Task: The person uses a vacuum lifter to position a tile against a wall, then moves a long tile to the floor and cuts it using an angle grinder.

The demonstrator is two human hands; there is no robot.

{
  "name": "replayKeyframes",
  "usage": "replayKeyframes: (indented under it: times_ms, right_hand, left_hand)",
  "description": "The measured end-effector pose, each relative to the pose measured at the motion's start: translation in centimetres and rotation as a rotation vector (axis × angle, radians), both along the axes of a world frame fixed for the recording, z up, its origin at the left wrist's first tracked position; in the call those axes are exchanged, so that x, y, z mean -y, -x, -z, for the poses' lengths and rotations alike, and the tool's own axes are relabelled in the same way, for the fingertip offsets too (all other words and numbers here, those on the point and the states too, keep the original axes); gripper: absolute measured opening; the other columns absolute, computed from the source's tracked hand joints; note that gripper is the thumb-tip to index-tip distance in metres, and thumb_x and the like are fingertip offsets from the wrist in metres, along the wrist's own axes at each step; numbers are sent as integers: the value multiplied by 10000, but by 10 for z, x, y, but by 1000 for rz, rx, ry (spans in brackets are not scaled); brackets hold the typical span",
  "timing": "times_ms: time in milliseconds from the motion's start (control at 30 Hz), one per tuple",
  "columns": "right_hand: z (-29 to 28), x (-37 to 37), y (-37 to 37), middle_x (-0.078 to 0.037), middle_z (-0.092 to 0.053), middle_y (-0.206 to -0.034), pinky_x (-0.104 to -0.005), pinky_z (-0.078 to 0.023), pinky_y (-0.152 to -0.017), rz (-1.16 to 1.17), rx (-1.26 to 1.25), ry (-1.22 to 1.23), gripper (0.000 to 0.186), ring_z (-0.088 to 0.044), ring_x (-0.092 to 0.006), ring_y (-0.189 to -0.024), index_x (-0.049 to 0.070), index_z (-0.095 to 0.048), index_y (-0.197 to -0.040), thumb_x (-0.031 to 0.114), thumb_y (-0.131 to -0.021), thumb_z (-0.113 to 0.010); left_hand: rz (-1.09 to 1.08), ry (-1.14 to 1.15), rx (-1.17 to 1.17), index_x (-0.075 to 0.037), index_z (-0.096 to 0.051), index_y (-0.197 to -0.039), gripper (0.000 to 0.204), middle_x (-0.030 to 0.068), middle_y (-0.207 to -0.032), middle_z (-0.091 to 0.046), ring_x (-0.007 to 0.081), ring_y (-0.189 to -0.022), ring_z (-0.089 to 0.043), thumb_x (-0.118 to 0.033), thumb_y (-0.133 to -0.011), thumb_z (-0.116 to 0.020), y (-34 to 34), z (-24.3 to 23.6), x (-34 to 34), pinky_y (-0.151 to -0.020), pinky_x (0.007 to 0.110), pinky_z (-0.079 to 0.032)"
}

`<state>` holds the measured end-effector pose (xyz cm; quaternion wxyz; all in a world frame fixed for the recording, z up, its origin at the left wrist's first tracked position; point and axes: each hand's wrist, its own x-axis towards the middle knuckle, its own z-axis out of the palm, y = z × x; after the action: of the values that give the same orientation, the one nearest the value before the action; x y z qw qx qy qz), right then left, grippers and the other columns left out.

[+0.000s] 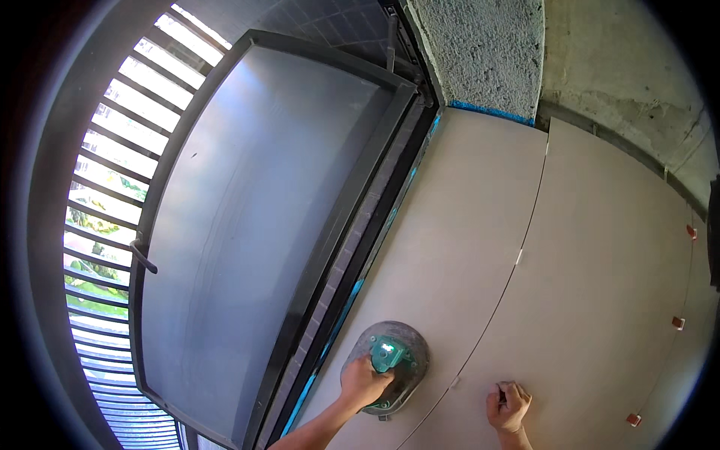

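My left hand point(364, 382) is closed around the handle of a tile vibrator point(415, 364), a tool with a green top, a lit display and a dark oval base. Its base rests on a large beige floor tile point(472, 195), left of the joint. My right hand point(511, 405) is curled over the neighbouring beige tile point(600, 232), right of the joint. Something small and dark shows between its fingers, but I cannot make out what. In the joint between the tiles stand small white clips point(519, 257), one of them point(454, 382) between my two hands.
On my left a dark-framed frosted glass panel point(247, 180) with a handle point(142, 257) stands beside a barred railing point(112, 187). Blue strips point(356, 289) edge the tile by its track. Red wedges point(678, 323) line the right-hand joint. Rough grey mortar point(487, 56) and concrete point(622, 60) lie ahead.
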<state>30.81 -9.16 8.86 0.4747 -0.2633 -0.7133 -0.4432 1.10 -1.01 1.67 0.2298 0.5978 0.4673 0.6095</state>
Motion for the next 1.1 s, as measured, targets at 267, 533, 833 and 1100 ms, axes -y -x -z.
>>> replayKeyframes:
  times_ms: [267, 533, 833, 1100]
  right_hand:
    - [2, 3, 4, -80, -588, -632, -351, -430, -473, 63, -6, 3, 60, -534, -274, -494, 57, -583, -760, 83, -752, -637]
    - [-3, 2, -1, -58, -616, -641, -334, -445, -468, 107, -2, -15, 55, -574, -264, -505, 65, -599, -736, 55, -736, -654]
    - [-137, 18, 18, -80, -567, -623, -315, -438, -510, -99, -180, 48, 107, -532, -175, -525, 15, -625, -821, 101, -882, -605]
    - [-435, -19, 70, -95, -580, -1233, -408, -417, -1027, 223, -183, -341, 295, -504, -287, -1196, 104, -694, -1130, 296, -926, -603]
  left_hand:
    - [-118, 4, -14, -16, -688, -981, 381, 226, -864, -700, 409, -850, -679, -287, -715, -728, -3, 6, -4, -759, 469, -537]
    - [-128, -94, 18, 12, -687, -931, 356, 240, -863, -695, 415, -860, -677, -271, -720, -735, -7, 6, -5, -763, 472, -534]
    - [26, -8, 123, 23, -684, -862, 289, 221, -724, -677, 377, -721, -690, -231, -733, -736, 1, 14, -10, -646, 440, -521]
    - [54, -92, 105, 2, -686, -805, 220, 175, -645, -660, 334, -625, -679, -206, -743, -719, -3, 9, -7, -574, 404, -509]
